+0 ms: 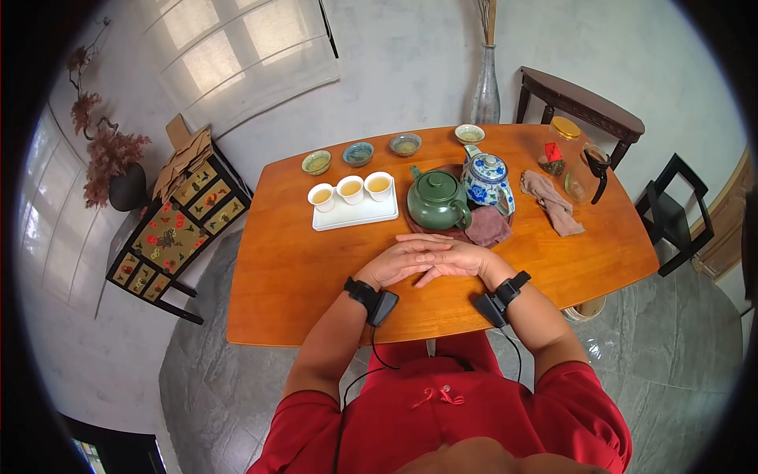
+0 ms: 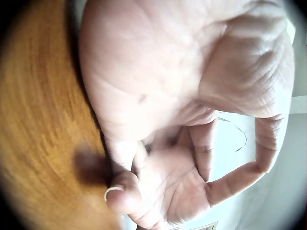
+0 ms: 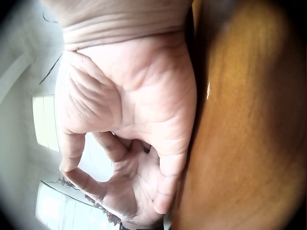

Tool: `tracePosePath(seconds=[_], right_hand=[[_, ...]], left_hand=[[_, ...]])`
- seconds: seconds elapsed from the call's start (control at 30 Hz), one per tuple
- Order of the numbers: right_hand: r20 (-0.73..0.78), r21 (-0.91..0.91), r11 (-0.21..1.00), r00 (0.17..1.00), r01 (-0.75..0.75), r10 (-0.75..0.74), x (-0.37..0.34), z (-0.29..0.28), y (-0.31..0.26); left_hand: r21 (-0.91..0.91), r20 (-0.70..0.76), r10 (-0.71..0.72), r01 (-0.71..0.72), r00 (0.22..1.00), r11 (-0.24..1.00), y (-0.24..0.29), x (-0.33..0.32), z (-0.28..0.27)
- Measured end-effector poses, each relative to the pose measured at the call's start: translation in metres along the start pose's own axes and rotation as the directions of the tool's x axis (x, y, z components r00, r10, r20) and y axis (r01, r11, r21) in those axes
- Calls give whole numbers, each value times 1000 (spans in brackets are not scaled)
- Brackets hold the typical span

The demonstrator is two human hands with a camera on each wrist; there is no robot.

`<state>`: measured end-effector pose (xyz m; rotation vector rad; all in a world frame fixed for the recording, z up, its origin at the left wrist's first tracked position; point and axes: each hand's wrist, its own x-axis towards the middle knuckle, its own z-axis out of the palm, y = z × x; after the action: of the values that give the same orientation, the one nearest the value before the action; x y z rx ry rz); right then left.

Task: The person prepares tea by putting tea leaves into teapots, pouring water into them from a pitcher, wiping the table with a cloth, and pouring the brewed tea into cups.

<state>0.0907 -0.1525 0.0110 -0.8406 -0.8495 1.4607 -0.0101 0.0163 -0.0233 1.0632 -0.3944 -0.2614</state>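
My left hand (image 1: 388, 264) and right hand (image 1: 464, 258) rest together near the front of the wooden table, their fingers overlapping. Neither holds an object. In the left wrist view the left palm (image 2: 153, 76) faces the camera, with the right hand (image 2: 177, 191) beyond it; the right wrist view mirrors this. Just past the fingers stands a green teapot (image 1: 434, 199) with its lid on. Beside it, a blue-and-white floral teapot (image 1: 488, 182) shares a round brown tray (image 1: 452, 231). A folded mauve cloth (image 1: 488, 226) lies at the tray's front edge.
Left of the teapots, a white tray (image 1: 355, 217) bears three white cups of pale tea. Several small bowls line the back edge, one a blue bowl (image 1: 358, 154). On the right lie a tan cloth (image 1: 551, 204), a yellow-lidded jar (image 1: 562, 142) and a glass pitcher (image 1: 583, 178).
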Motion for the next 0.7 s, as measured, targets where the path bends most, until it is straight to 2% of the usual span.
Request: tracePosePath(seconds=[0.33, 0.4, 0.43, 0.63, 0.7], right_hand=[[16, 6, 1000, 1000, -6, 6, 0, -3, 1], [113, 117, 993, 993, 20, -33, 3, -8, 6], [115, 118, 993, 993, 18, -32, 3, -8, 7], [37, -68, 998, 999, 4, -1, 0, -5, 2], [93, 59, 998, 996, 12, -18, 3, -8, 6]], left_hand=[[47, -7, -23, 23, 1000, 999, 6, 1, 6], [7, 51, 12, -13, 999, 1000, 6, 2, 7], [7, 49, 13, -13, 999, 1000, 5, 1, 6], [63, 57, 32, -35, 998, 997, 6, 5, 5], [89, 44, 22, -26, 999, 996, 5, 2, 5]])
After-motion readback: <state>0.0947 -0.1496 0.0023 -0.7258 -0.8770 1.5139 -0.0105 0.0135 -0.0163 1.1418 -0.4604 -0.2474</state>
